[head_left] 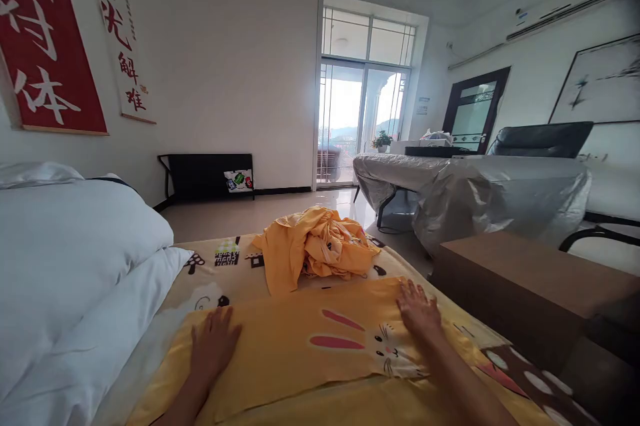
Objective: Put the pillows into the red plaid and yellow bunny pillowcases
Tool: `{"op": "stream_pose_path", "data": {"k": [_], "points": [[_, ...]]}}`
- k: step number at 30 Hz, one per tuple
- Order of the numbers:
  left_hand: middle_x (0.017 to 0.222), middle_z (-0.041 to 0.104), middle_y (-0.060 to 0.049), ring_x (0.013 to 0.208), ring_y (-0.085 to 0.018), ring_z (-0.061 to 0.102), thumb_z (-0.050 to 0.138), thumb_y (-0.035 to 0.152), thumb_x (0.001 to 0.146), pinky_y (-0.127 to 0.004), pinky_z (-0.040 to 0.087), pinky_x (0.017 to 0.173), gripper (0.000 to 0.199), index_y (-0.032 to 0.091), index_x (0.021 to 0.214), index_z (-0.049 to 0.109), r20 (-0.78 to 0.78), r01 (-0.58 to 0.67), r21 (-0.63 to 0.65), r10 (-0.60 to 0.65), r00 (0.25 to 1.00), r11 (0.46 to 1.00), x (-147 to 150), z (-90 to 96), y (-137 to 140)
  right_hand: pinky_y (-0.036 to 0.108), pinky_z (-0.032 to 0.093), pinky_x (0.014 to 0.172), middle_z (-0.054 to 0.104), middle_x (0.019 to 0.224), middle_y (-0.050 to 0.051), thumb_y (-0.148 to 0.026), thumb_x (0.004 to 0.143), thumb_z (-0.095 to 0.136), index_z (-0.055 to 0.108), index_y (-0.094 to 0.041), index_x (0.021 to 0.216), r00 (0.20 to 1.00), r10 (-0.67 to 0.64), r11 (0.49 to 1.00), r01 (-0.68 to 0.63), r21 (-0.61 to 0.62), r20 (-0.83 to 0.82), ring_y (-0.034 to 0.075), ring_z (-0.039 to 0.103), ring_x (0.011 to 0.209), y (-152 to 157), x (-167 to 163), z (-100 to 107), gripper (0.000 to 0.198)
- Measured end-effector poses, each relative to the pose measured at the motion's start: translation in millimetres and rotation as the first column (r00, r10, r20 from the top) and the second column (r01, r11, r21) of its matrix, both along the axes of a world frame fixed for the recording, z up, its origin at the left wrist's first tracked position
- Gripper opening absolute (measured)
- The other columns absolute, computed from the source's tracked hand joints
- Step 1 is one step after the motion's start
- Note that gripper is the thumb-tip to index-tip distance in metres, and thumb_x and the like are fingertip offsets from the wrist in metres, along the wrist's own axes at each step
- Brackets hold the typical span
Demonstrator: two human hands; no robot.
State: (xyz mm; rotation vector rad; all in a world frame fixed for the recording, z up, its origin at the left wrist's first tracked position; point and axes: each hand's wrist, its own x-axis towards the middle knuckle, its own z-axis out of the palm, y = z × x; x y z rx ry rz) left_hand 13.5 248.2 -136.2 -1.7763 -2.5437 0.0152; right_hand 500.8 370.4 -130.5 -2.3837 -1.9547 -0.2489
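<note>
1. Rabbit-print yellow cloth (280,339) lies flat, patterned bedsheet (200,283) beneath it.
2. Left hand (216,339) rests palm-down on the cloth's left end, fingers apart.
3. Right hand (419,309) likewise, on its right end.
4. Crumpled orange fabric (320,246): just beyond the cloth.

We seem to be somewhere half bedroom, half office: we see white bedding (75,239) and a patterned sheet (205,269), plus a plastic-draped desk (500,196), a black padded chair (540,141) and a red calligraphy scroll (53,53).
</note>
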Motion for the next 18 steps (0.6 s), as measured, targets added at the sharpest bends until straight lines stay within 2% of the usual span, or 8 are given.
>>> {"op": "stream_pose_path", "data": {"k": [3,5,8,10,11,13,15,18], "points": [[0.156,0.018,-0.016,0.145,-0.033,0.012,0.019,0.029,0.093,-0.064,0.002,0.111,0.060,0.010,0.149,0.025,0.008,0.114,-0.021,-0.114,0.993,0.993,34,13.2,-3,0.056,0.019,0.110,0.021,0.155,0.014,-0.017,0.091,0.020,0.032,-0.013,0.147,0.936,0.341,0.940,-0.339,0.045,-0.082,0.027,0.020,0.143,-28,-58,10,0.058],[0.157,0.015,-0.014,0.145,-0.030,0.011,0.016,0.023,0.091,-0.060,0.005,0.113,0.060,0.007,0.149,0.021,0.093,0.318,-0.053,-0.313,0.945,0.946,77,16.9,1,0.052,0.028,0.108,0.037,0.149,0.013,-0.025,0.093,0.024,0.041,-0.018,0.143,0.770,0.607,0.785,-0.619,-0.003,-0.195,0.028,0.034,0.137,-54,-106,10,0.054],[0.156,0.020,-0.004,0.145,-0.018,0.018,0.017,0.024,0.091,-0.043,0.017,0.117,0.060,0.014,0.150,0.023,0.183,0.493,-0.097,-0.472,0.863,0.865,136,12.9,5,0.030,0.029,0.111,0.044,0.145,-0.001,-0.036,0.096,0.026,0.039,-0.035,0.143,0.581,0.772,0.608,-0.793,0.033,-0.256,0.015,0.038,0.134,-91,-157,3,0.049],[0.156,0.022,-0.001,0.144,-0.016,0.020,0.016,0.024,0.090,-0.041,0.019,0.117,0.060,0.017,0.149,0.025,0.211,0.527,-0.114,-0.498,0.841,0.842,147,8.1,4,0.029,0.024,0.114,0.040,0.148,-0.002,-0.042,0.096,0.024,0.032,-0.037,0.146,0.507,0.809,0.557,-0.823,0.111,-0.298,0.016,0.034,0.137,-101,-161,-2,0.051],[0.156,0.022,0.000,0.144,-0.016,0.020,0.015,0.025,0.091,-0.042,0.018,0.117,0.060,0.018,0.149,0.026,0.213,0.520,-0.118,-0.490,0.845,0.846,140,6.1,1,0.031,0.023,0.114,0.038,0.149,-0.001,-0.045,0.096,0.023,0.030,-0.036,0.147,0.518,0.795,0.577,-0.807,0.130,-0.315,0.018,0.032,0.138,-101,-152,-4,0.052],[0.156,0.020,0.000,0.145,-0.017,0.018,0.013,0.031,0.093,-0.044,0.016,0.118,0.059,0.019,0.149,0.027,0.198,0.474,-0.110,-0.448,0.872,0.873,103,2.9,-10,0.035,0.024,0.114,0.037,0.149,0.002,-0.052,0.094,0.024,0.035,-0.034,0.146,0.637,0.694,0.694,-0.715,0.078,-0.334,0.022,0.030,0.139,-92,-120,-6,0.056],[0.156,0.017,0.001,0.145,-0.019,0.015,0.013,0.044,0.094,-0.045,0.014,0.118,0.061,0.023,0.149,0.026,0.182,0.391,-0.081,-0.372,0.910,0.917,48,-0.6,-26,0.038,0.023,0.114,0.035,0.150,0.003,-0.055,0.093,0.022,0.040,-0.030,0.144,0.785,0.541,0.817,-0.576,-0.033,-0.302,0.024,0.029,0.140,-79,-75,-6,0.060],[0.156,0.019,-0.003,0.145,-0.022,0.015,0.024,0.042,0.092,-0.045,0.019,0.116,0.059,0.020,0.146,0.035,0.085,0.316,-0.088,-0.309,0.947,0.945,-39,-8.8,-57,0.048,0.017,0.115,0.031,0.152,0.005,-0.050,0.092,0.023,0.038,-0.023,0.146,0.918,0.364,0.927,-0.374,-0.039,-0.161,0.027,0.022,0.142,-67,-8,-8,0.062]]}}
